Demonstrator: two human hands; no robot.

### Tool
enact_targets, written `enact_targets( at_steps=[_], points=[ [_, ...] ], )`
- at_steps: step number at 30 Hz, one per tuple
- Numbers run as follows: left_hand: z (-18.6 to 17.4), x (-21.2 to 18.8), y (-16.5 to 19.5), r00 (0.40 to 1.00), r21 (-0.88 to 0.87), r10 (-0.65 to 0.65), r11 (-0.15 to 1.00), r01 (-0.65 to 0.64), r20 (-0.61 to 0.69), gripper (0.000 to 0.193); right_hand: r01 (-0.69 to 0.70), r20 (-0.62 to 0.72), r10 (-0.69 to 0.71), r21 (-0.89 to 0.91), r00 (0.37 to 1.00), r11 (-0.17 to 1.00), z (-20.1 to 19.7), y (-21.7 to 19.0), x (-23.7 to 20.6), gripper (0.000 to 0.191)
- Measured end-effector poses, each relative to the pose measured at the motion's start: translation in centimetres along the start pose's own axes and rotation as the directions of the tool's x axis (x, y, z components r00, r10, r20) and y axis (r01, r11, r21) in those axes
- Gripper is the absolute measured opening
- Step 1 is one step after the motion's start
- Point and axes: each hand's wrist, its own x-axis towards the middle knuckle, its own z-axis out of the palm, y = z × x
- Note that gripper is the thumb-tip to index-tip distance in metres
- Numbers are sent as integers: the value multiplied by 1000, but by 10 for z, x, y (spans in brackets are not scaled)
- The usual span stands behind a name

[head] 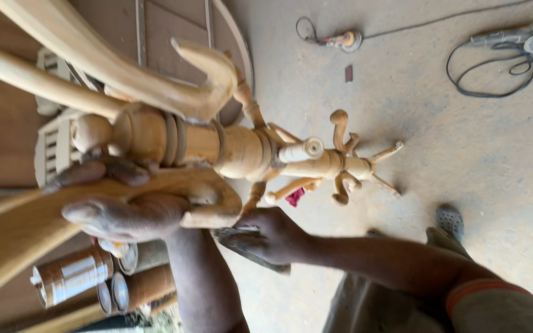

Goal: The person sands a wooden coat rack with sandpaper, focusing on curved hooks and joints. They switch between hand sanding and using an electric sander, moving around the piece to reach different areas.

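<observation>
Over the dusty concrete floor (464,160), left hand (118,213) grips a curved leg (205,203) of the upturned turned-wood coat stand (242,151); right hand (266,237) clenches sandpaper (242,237) under that leg. Best sanding: steady brace, strokes along grain.

Pale tan turned wooden stand (229,148), grey floor (464,154), black cable (491,77), red rag (295,197)

Both arms are left bare. A sleeve (476,290) with an orange band is seen at the near right, above grey-brown cloth. A grey perforated clog (450,221) is worn.
</observation>
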Motion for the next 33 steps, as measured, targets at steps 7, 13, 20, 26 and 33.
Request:
enact_targets(
  at_steps=[7,13,20,26,33],
  points=[
    [5,-2,6,996,-56,-77,996,75,-42,38,60,-586,227,429,778,901,-35,2,59,40],
    [13,-4,10,983,-187,-152,974,131,-100,41,-308,-395,509,470,765,827,-41,-8,98,30],
    [27,3,13,974,-84,-161,985,149,-159,45,-9,-354,179,432,918,902,-54,-27,46,24],
    [34,2,14,995,-47,-79,996,76,-55,42,300,-382,-277,0,882,954,-63,-4,104,24],
    [47,-13,15,975,-131,-187,977,171,-122,45,450,-341,-535,-300,773,841,-68,11,119,11]
  ],
)
